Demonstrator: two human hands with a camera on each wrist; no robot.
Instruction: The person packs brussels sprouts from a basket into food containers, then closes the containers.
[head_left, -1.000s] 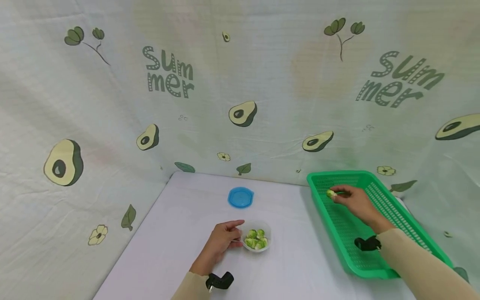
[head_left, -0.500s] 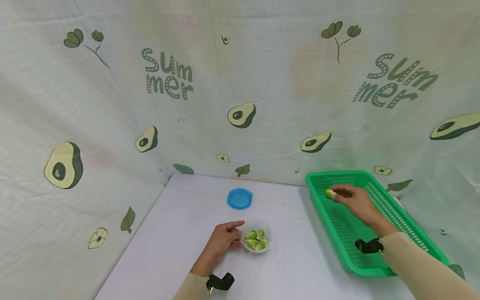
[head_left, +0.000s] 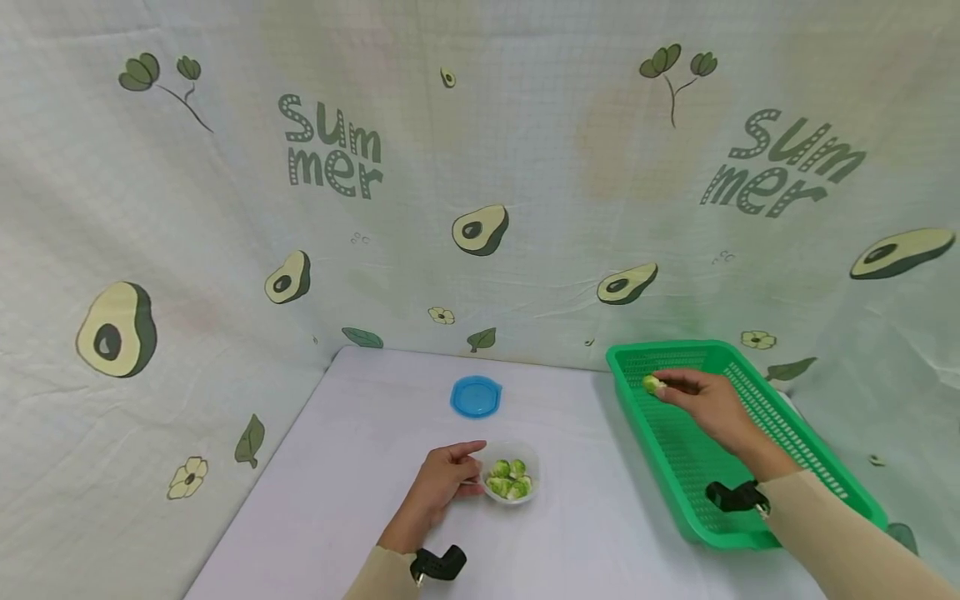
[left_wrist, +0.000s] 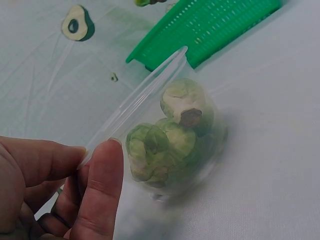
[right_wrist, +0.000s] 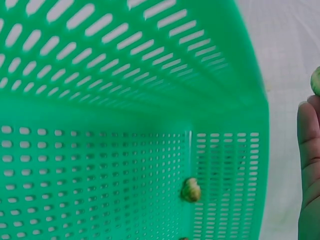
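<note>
My left hand (head_left: 444,483) pinches the rim of a clear plastic container (left_wrist: 145,107) between thumb and finger. Several Brussels sprouts (head_left: 510,479) lie in that container, which stands on the table. Over the far part of a green basket (head_left: 678,492), my right hand (head_left: 708,404) holds one Brussels sprout (head_left: 652,384) at its fingertips. The right wrist view catches only part of this hand and sprout, at its right edge. Another Brussels sprout (right_wrist: 190,190) rests inside the basket near a corner, and a sliver of something brownish shows at the bottom edge of that view.
A blue lid (head_left: 476,397) lies on the white-covered table (head_left: 577,533) behind the container. The basket's raised slotted walls stand at the right. A patterned cloth (head_left: 547,167) hangs along the back and sides.
The head view has shifted slightly. Both hands keep their grips, and the right hand with its sprout stays almost still over the basket.
</note>
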